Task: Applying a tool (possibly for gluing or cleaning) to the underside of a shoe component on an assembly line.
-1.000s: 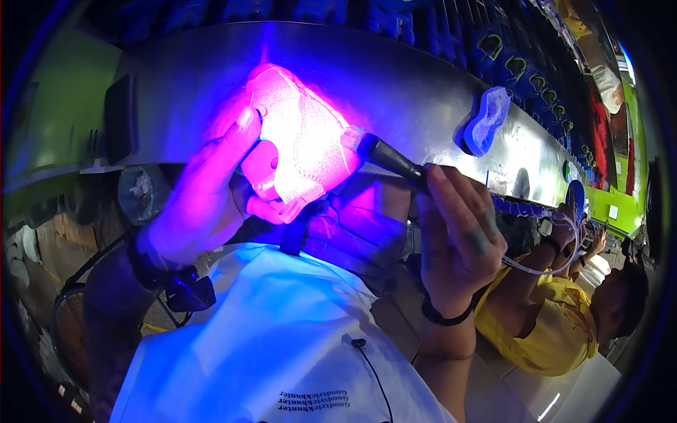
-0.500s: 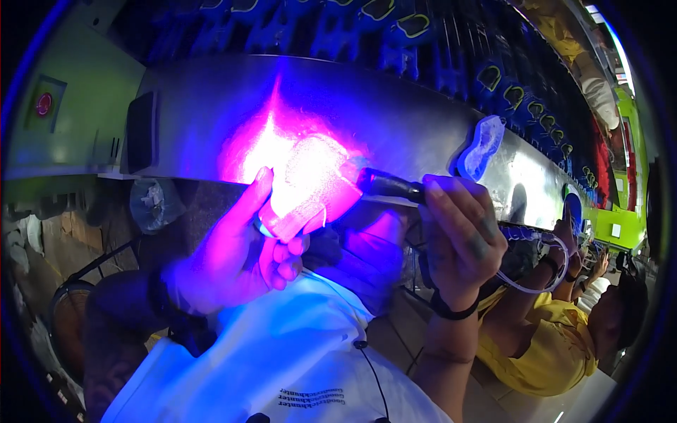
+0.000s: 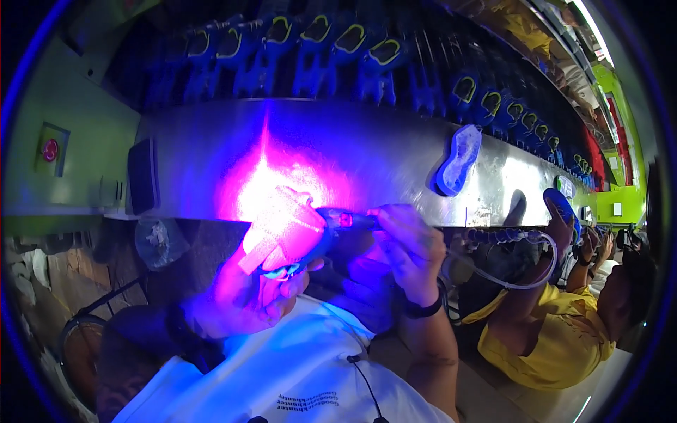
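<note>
A shoe upper (image 3: 288,227), washed pink-white by strong violet light, sits in my left hand (image 3: 250,292) just off the bench's front edge. That hand's fingers wrap its lower end, where a bit of blue shows. My right hand (image 3: 410,247) is closed around the dark handle of a brush (image 3: 361,221). The brush head meets the right side of the upper; its bristles are hard to make out in the glare. Both wrists wear dark bands.
On the metal bench (image 3: 395,155) lie a pale blue shoe sole (image 3: 460,161) and a dark flat pad (image 3: 142,176). Behind stand rows of dark shoes (image 3: 384,55) with yellow-green collars. At right, a person in yellow (image 3: 553,338) holds a blue sole (image 3: 560,211). A clear hose (image 3: 522,283) loops nearby.
The upper has turned and come lower, nearer my body. My right hand has moved left with the brush, which now lies against the upper's side. The whole view has shifted slightly.
</note>
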A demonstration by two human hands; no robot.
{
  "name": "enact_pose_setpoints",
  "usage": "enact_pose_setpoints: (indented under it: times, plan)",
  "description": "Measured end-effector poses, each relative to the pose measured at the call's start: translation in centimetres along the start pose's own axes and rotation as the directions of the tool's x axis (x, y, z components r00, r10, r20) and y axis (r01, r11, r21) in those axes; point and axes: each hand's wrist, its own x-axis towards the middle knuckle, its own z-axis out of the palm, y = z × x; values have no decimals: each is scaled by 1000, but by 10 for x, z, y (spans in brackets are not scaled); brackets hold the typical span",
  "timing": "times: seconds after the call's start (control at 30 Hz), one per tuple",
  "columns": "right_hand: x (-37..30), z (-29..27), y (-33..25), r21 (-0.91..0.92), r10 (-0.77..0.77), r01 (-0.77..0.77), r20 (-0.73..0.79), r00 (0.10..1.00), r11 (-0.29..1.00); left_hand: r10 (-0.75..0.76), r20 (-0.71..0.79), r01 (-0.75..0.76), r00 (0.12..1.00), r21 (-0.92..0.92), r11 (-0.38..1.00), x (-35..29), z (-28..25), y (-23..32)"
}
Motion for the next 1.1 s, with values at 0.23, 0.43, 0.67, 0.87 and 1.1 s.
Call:
enact_pose_setpoints:
  times: [0.23,0.43,0.67,0.87,1.1]
  plan:
    - [2,3,44,224,324,-327,52,945,918,130,143,-193,981,659,727,35,21,48]
    - [-20,-14,98,408,585,-445,-342,735,797,453,267,-260,851,962,-80,169,115,126]
    - [-16,-14,101,301,548,-458,-481,685,837,267,726,174,634,203,-964,409,212,161]
    - [-15,-15,101,342,619,-515,-433,655,786,292,684,386,668,17,-922,477,202,155]
    - [-14,-23,101,202,466,-423,-472,749,883,85,600,294,795,-259,-920,405,231,266]
